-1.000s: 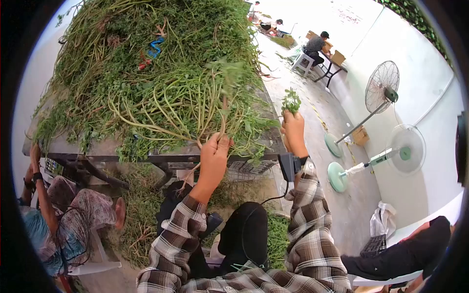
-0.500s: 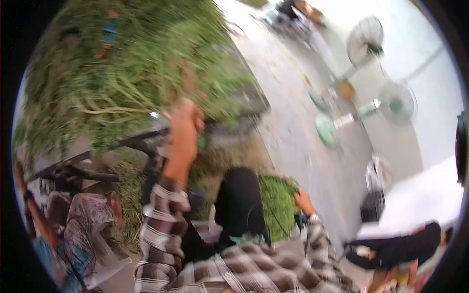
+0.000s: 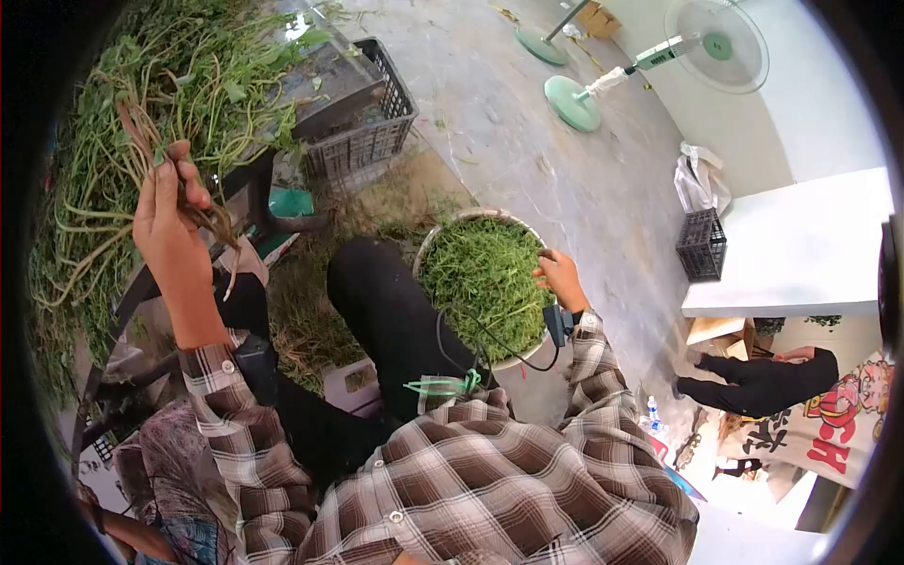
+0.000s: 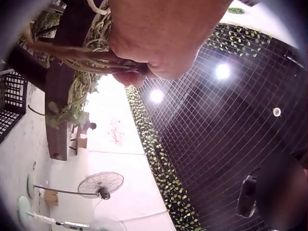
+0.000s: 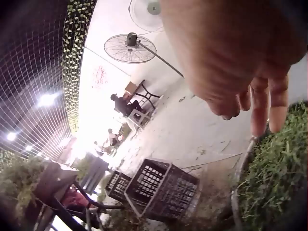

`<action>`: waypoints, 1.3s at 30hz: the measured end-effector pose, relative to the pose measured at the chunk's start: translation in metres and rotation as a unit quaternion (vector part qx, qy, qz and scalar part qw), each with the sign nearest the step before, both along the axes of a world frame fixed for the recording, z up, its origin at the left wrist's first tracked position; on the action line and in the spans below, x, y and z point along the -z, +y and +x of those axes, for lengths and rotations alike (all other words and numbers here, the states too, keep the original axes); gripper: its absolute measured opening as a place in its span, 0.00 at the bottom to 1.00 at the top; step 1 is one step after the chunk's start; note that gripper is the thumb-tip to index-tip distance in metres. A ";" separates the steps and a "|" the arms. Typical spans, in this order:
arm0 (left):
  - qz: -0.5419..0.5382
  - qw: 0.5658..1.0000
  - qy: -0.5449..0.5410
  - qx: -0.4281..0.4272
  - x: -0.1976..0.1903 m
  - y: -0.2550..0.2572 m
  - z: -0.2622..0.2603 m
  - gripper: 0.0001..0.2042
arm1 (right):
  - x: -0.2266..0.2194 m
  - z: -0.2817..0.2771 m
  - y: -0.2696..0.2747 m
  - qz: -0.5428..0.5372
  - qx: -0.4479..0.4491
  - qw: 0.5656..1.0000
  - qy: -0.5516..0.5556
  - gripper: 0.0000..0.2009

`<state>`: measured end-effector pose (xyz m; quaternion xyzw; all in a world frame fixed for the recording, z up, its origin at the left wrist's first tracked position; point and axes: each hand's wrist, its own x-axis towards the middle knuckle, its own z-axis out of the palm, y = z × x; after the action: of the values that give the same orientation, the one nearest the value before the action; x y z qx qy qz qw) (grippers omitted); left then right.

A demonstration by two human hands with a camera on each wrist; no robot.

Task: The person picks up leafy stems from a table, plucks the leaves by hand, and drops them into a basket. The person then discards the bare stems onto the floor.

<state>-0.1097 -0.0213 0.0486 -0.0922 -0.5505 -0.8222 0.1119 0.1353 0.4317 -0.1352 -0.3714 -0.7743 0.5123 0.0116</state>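
Observation:
In the head view my left hand (image 3: 179, 235) grips a bunch of brown stems (image 3: 215, 222) at the table's edge, beside the heap of green plants (image 3: 85, 169). The left wrist view shows thumb and fingers pinching those stems (image 4: 82, 58). My right hand (image 3: 562, 279) is over the rim of a round tub (image 3: 432, 234) full of green cuttings (image 3: 485, 282). Its fingers hang down loosely above the cuttings (image 5: 279, 168) in the right wrist view, with nothing seen between them.
A black crate (image 3: 363, 146) stands by the table corner (image 3: 344, 94). Two fans (image 3: 572, 104) stand on the floor farther off. A white surface (image 3: 800, 245) with a small crate (image 3: 702, 245) beside it is at the right. Another person's legs (image 3: 169, 471) are at the lower left.
The head view has swung right and down. My right hand has moved down from beside the table to the tub, and the green sprig it held is no longer in it. My left hand still grips stems.

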 end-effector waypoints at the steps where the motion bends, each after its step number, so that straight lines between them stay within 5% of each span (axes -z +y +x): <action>1: -0.001 1.000 0.005 -0.002 -0.002 0.005 0.002 0.13 | -0.010 -0.010 -0.007 -0.001 -0.002 1.000 0.005 0.16; 7: -0.150 0.980 -0.026 -0.129 -0.032 0.008 0.008 0.08 | -0.100 -0.103 -0.083 -0.091 -0.118 0.981 0.121 0.13; 10: -0.154 0.986 -0.023 -0.064 -0.002 0.026 0.014 0.09 | -0.156 -0.157 -0.139 -0.130 -0.204 0.954 0.178 0.12; 15: -0.170 0.983 0.036 -0.052 -0.003 0.033 0.014 0.11 | -0.234 -0.206 -0.253 0.009 -0.332 0.894 0.301 0.15; 19: -0.290 0.947 0.090 -0.101 -0.005 0.030 0.020 0.06 | -0.250 -0.228 -0.296 0.074 -0.360 0.881 0.297 0.15; 23: -0.281 0.945 0.125 -0.109 -0.003 0.028 0.020 0.08 | -0.230 -0.234 -0.317 0.130 -0.358 0.844 0.377 0.12; 25: -0.193 0.978 0.040 -0.070 -0.008 0.026 0.020 0.09 | -0.226 -0.234 -0.326 -0.006 -0.317 0.849 0.422 0.08; 28: -0.166 0.985 -0.010 -0.043 -0.008 0.022 0.020 0.10 | -0.228 -0.233 -0.332 -0.020 -0.291 0.860 0.419 0.07; 30: -0.027 0.997 -0.064 -0.018 -0.008 0.024 0.019 0.08 | -0.222 -0.236 -0.332 -0.005 -0.274 0.848 0.454 0.07; 31: -0.020 1.000 -0.010 -0.003 -0.008 0.021 0.019 0.06 | -0.217 -0.235 -0.334 -0.029 -0.262 0.849 0.458 0.07; 33: -0.082 0.995 -0.003 -0.063 -0.016 0.023 0.021 0.11 | -0.206 -0.235 -0.342 -0.067 -0.218 0.863 0.452 0.07; 34: -0.254 0.958 0.083 -0.106 -0.008 0.012 0.013 0.10 | -0.205 -0.230 -0.346 -0.064 -0.196 0.858 0.471 0.07; 36: -0.132 0.988 -0.030 -0.073 -0.004 0.012 0.013 0.08 | -0.185 -0.230 -0.358 -0.157 -0.149 0.839 0.499 0.07; 38: -0.146 0.986 -0.032 -0.068 0.010 0.003 0.009 0.09 | -0.180 -0.220 -0.359 -0.357 -0.141 0.788 0.481 0.07; 39: -0.167 0.983 -0.019 -0.068 0.013 0.001 0.008 0.10 | -0.180 -0.217 -0.356 -0.358 -0.126 0.793 0.476 0.07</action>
<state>-0.1022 -0.0202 0.0359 -0.0564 -0.6867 -0.7110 0.1407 -0.0817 0.0758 0.0449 0.0427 -0.4716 0.8620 0.1807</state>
